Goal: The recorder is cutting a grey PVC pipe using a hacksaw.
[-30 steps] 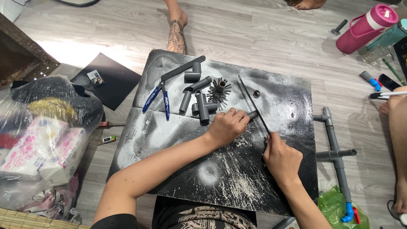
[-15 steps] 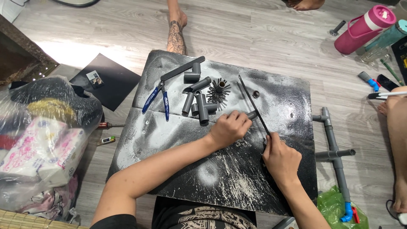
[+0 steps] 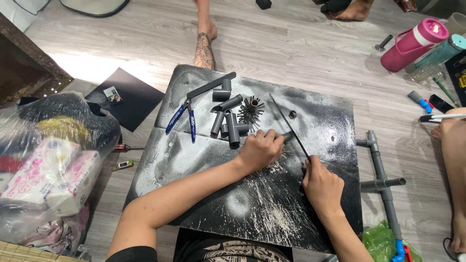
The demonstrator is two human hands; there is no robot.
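Centre frame: left hand [image 3: 259, 149] closed, pressing a small pipe piece [image 3: 287, 136] onto the dusty black tabletop [image 3: 204, 194]. Right hand [image 3: 320, 187] grips a saw blade [image 3: 289, 125] laid across it. Pipe offcuts [image 3: 228, 121] just above.

Both hands down on the dusty black board, blade across a short grey pipe piece.

The left hand [image 3: 259, 149] clamps over the short pipe piece [image 3: 287, 137], only its end peeking out past the fingers. The right hand [image 3: 320, 183] grips the near end of a thin saw blade [image 3: 289, 126], which angles up past the left fingertips. Just beyond the left hand lies a cluster of grey pipe offcuts [image 3: 228, 121]; further left, blue-handled pliers [image 3: 183, 119]. All on the black board [image 3: 213, 194].
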